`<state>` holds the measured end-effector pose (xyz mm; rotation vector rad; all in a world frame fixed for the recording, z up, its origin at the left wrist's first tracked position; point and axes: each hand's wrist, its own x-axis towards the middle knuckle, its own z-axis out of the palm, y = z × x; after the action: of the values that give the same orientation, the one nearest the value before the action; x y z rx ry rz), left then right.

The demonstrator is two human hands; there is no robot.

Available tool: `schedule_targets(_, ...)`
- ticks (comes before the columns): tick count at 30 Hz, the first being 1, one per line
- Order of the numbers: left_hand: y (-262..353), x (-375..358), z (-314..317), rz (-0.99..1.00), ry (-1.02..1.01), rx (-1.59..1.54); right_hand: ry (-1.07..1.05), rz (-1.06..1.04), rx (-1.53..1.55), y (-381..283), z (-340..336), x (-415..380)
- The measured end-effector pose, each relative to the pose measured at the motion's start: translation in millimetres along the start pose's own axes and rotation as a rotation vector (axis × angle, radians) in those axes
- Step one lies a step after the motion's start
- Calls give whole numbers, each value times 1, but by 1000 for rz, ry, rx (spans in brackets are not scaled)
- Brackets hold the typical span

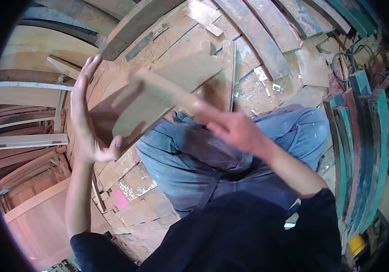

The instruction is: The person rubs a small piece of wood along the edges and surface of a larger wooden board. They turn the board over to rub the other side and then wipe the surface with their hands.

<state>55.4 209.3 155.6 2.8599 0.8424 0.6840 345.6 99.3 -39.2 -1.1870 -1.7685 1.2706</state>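
My left hand (88, 118) is held upright, fingers stretched out and thumb apart, at the left end of a flat brown wooden board (181, 72). The board lies slanting in front of my legs, its near edge by my knee. My right hand (237, 131) is closed round a pale wooden stick (167, 88), which is blurred by motion. The stick reaches up and left across the board, and a dark shadow falls on the surface beneath. A narrow wooden piece (228, 68) stands by the board's right end.
Curved wooden pieces (258, 36) lie across the dusty floor at the back. Green-edged curved pieces (378, 158) are stacked on the right, near black cables (339, 68). Wooden frames (26, 140) and a smooth panel (53, 217) fill the left. Wood scraps (215, 30) are scattered ahead.
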Motion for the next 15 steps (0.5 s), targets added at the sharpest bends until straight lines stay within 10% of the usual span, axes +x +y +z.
schedule_targets(5, 0, 1, -5, -70, 12, 60, 214, 307, 18, 64, -16, 12)
schedule_targets(10, 2, 28, -1, -1, 24, 2, 0, -196, 170, -55, 4, -11)
schedule_targets(15, 5, 28, -5, 27, 10, 78, 122, 114, 92, 69, -14, 5)
